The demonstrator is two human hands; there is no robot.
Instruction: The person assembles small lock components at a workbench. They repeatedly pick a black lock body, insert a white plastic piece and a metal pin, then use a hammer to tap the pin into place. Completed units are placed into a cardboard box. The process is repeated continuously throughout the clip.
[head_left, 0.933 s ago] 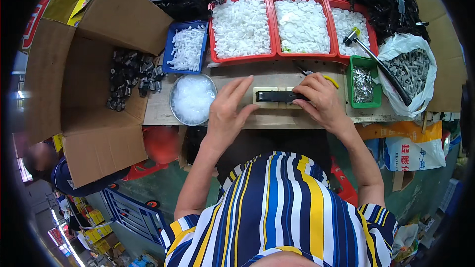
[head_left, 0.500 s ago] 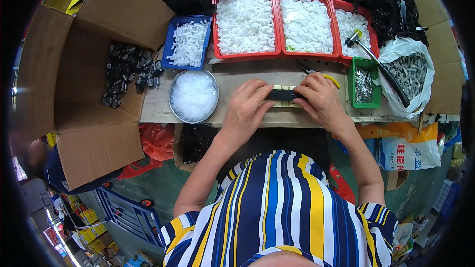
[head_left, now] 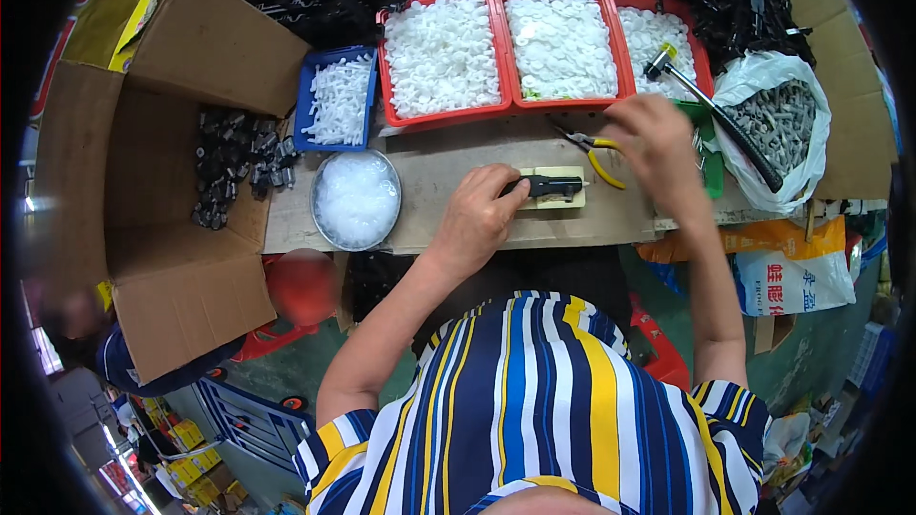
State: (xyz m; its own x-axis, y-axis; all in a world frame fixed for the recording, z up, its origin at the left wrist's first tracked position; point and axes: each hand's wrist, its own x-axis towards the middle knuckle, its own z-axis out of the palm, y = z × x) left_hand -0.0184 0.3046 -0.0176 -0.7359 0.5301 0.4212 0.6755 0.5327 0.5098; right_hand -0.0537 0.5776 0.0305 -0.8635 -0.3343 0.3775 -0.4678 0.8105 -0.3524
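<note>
table of bare wood, crowded: three red trays of white pieces along the back, a blue tray beside them, a round dish of clear bits at the near edge. left hand fingers curled down onto the black part on its pale block at the centre. right hand lifted near the green tray, fingers bunched; cannot tell what it holds. yellow-handled pliers lie between. open cardboard box on the left, green floor below.
</note>
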